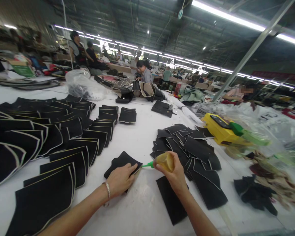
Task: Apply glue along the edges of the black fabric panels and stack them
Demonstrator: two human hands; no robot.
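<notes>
Low in the middle of the frame lies a small black fabric piece [123, 163], pinned flat by the left hand [120, 179], whose spread fingers press its near edge, probably so it will not slide. The right hand [175, 175] is clenched around a soft amber squeeze bottle with a green nozzle [162, 162], the tip touching the piece's right edge. Left of it, black panels with pale glued borders [39, 144] lie fanned apart. A loose heap of unedged black pieces [189, 147] crowds the right. The white surface [140, 134] between them is bare.
</notes>
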